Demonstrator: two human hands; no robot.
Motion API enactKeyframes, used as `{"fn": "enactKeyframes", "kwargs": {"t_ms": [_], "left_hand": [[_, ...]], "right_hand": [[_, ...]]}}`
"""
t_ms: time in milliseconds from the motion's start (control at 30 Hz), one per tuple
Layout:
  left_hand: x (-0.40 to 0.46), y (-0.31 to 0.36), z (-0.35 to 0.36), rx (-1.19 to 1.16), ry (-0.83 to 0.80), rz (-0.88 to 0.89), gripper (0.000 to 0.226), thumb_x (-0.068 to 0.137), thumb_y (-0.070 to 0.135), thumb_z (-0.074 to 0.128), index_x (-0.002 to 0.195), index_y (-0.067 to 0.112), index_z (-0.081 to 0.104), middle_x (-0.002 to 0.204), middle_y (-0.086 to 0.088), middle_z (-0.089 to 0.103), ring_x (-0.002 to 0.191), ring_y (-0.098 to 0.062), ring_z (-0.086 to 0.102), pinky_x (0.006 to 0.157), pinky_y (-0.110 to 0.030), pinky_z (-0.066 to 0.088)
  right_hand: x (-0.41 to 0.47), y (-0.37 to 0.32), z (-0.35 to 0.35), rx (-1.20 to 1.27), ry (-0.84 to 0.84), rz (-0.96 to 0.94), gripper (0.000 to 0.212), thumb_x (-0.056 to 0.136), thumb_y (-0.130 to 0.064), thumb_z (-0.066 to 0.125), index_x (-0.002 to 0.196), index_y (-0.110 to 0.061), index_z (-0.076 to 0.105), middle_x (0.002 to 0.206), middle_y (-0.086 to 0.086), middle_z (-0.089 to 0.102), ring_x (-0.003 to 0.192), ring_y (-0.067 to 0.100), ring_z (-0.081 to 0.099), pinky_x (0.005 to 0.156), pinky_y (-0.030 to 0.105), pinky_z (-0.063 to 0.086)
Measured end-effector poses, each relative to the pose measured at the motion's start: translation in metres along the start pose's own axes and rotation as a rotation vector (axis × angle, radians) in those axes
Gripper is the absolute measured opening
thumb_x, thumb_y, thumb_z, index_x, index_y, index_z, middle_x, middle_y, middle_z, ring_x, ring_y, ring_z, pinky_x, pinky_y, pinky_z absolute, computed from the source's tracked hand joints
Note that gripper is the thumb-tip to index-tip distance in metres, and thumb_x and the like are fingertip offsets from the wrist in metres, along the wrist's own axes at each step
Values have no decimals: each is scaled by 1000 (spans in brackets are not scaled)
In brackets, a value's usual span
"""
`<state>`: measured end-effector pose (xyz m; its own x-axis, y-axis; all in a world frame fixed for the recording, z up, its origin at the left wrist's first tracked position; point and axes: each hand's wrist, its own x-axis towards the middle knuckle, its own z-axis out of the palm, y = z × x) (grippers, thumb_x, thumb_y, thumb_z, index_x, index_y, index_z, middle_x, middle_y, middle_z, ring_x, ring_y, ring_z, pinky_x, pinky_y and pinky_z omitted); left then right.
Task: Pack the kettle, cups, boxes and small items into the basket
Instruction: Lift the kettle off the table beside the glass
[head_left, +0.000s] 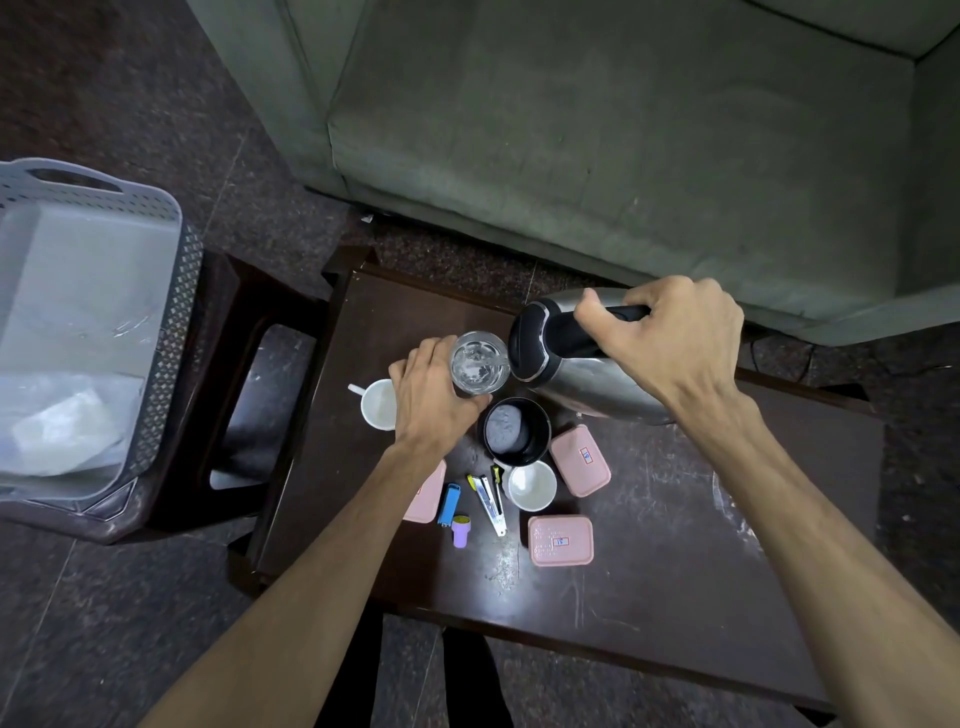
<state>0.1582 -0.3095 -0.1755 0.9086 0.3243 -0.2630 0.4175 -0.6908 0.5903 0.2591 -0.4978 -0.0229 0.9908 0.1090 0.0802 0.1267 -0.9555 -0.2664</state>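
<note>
While the right hand (670, 332) is gripping the tilted kettle (566, 364) by its handle, water is running into a glass (479, 362).
The left hand (431, 395) is wrapping around that glass over the table (675, 519). Two white cups (532, 486) are sitting empty; pink boxes (561, 540) are lying closed; the grey basket (171, 291) is holding clear plastic.
</note>
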Motion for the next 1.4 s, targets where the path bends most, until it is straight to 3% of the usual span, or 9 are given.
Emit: {"fn": "enactKeyframes", "kwargs": {"t_ms": [367,1400], "left_hand": [[-2,1,1,22,-7,-6,83,73,42,88,144,17,53,138,-1,60,129,-23,55,111,-39,31],[-1,-2,3,25,-9,-17,85,72,43,88,145,18,53,138,-2,60,129,-24,54,112,-38,29]], "right_hand": [[0,-1,-6,-24,6,-3,69,77,-60,59,50,-5,29,42,7,9,40,17,15,47,21,17],[-5,1,-11,-20,-7,0,68,78,-58,60,48,-7,28,39,4,13,39,14,19,48,21,18]]}}
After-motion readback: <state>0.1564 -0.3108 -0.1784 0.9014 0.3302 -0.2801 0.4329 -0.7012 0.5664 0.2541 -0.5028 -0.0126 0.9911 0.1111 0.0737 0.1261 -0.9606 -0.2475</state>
